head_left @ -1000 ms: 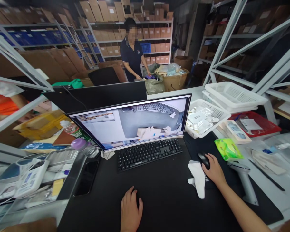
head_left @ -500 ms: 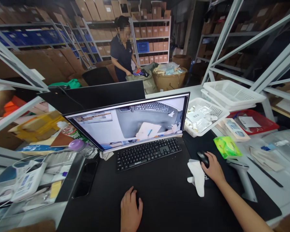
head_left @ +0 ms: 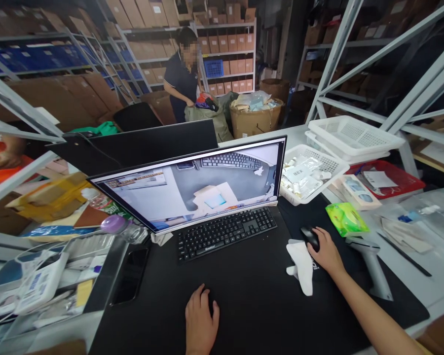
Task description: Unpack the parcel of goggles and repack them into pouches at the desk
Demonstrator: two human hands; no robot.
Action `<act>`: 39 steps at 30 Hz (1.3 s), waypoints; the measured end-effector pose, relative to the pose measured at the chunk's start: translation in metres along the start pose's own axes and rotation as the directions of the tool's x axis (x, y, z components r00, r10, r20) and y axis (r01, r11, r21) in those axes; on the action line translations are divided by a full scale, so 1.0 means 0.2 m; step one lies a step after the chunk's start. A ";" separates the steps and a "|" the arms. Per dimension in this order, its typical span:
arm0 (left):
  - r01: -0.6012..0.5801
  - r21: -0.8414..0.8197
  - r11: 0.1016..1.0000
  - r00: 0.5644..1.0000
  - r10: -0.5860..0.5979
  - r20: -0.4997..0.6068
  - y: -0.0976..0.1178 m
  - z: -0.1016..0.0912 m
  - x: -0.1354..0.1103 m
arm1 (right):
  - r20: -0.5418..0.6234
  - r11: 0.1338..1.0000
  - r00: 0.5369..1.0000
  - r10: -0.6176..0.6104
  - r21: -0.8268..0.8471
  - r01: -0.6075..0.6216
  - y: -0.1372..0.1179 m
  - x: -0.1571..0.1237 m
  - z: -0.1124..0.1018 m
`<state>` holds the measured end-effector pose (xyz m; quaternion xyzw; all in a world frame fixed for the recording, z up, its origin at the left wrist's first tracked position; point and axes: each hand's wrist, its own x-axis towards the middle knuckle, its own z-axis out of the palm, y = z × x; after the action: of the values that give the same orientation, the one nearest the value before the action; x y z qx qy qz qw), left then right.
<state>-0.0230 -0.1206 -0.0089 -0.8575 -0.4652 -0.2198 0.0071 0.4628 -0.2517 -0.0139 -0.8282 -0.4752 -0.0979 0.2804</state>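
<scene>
Nearest, on the near side of the keyboard (head_left: 225, 234) and in front of its left half, the left hand (head_left: 202, 318) lies palm down on the black mat (head_left: 163, 315), fingers loosely together and pointing toward the keys, thumb set apart, nothing visible in its grasp. To the keyboard's right, just off that end and a little nearer, the right hand (head_left: 327, 251) is curled loosely over the rear of a black mouse (head_left: 311, 238), thumb along the near side and fingertips over the body; how firmly it presses, I cannot tell. The mouse's long axis slants, its front pointing away and toward the keyboard's side, roughly in line with the right forearm. The right hand is thus the one in contact, while the left is well apart from the mouse. Between the keyboard's right end and the near edge lies a crumpled white tissue (head_left: 302, 273), just beside the mouse; farther right of the keyboard are a grey scanner (head_left: 370, 268) and a green packet (head_left: 347, 219). A dark phone (head_left: 130, 275) lies left of the keyboard and nearer. Just behind the keyboard stands the lit monitor (head_left: 207, 182), with a white basket (head_left: 299, 198) of small packets beyond the keyboard's right end. Farthest beyond it, a co-worker (head_left: 181, 81) bends over a sack (head_left: 209, 121).
</scene>
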 end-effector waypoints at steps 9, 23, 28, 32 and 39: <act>0.033 -0.023 0.999 0.999 -0.032 0.036 -0.01 0.01 0.00 | 0.002 1.000 1.000 0.018 -0.006 -0.018 -0.01 0.00 0.00; 0.001 -0.011 1.000 1.000 -0.001 -0.020 -0.02 0.01 0.01 | -0.023 1.000 0.999 -0.029 0.012 0.029 0.01 -0.01 0.04; 0.004 -0.023 1.000 0.999 -0.004 -0.032 -0.03 0.01 0.01 | -0.019 0.999 0.999 -0.048 0.008 0.049 0.01 0.00 0.05; 0.013 -0.024 1.000 1.000 -0.014 -0.023 -0.03 0.01 0.01 | -0.006 0.999 0.999 -0.041 0.009 0.041 0.00 0.00 0.05; 0.036 -0.041 0.998 0.999 -0.036 0.003 -0.04 0.01 0.00 | -0.029 0.998 0.998 -0.060 0.006 0.060 0.01 -0.01 0.06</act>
<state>-0.0282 -0.1153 -0.0128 -0.8492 -0.4760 -0.2283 -0.0152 0.4617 -0.2467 -0.0245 -0.8112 -0.4960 -0.1167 0.2868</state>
